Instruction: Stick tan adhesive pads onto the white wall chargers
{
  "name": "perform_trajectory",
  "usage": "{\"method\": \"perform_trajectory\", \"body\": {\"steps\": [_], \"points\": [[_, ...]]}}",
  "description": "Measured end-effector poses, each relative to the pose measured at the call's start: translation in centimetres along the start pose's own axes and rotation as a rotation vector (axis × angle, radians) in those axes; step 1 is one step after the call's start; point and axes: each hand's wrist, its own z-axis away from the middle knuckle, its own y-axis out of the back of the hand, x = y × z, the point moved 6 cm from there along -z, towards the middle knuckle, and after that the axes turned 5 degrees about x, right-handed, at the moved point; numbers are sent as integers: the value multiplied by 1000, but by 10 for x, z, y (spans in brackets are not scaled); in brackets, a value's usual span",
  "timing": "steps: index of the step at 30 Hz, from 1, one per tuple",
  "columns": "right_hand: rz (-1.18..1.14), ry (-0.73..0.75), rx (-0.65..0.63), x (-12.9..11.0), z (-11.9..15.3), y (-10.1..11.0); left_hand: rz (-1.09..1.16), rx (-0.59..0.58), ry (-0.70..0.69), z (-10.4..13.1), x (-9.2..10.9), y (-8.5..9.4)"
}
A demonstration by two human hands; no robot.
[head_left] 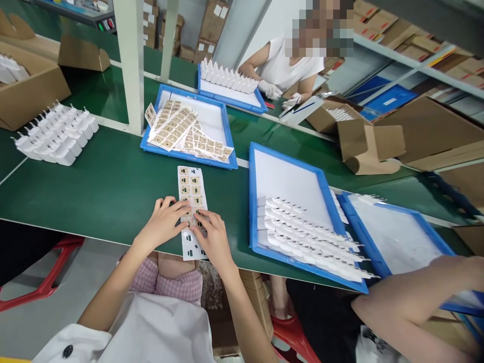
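A long white sheet of stickers (194, 182) lies on the green table in front of me, its tan labels in two columns. Toward the near end, the backing shows white with small dark marks, and that end reaches the table's edge. My left hand (164, 222) comes at the sheet from the left, thumb and fingertips closed in on its lower middle. From the right, my right hand (214, 234) rests on the same stretch, thumb and forefinger bent together at a label. Whether a loose label sits between the fingertips is too small to tell.
A blue tray (231, 146) beyond holds more sticker sheets. To the right, another blue tray (252, 201) holds rows of white parts with thin tips. Similar white parts (62, 133) stand at left near a cardboard box (34, 96). A gloved co-worker (282, 70) sits opposite; another person's arm (412, 302) is at right.
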Motion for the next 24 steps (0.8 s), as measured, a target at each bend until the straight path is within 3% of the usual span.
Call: {"method": "perform_trajectory", "body": {"steps": [13, 24], "points": [[128, -6, 18, -11, -2, 5, -84, -3, -35, 4, 5, -3], [298, 182, -52, -29, -18, 14, -54, -105, -26, 9, 4, -3]]}}
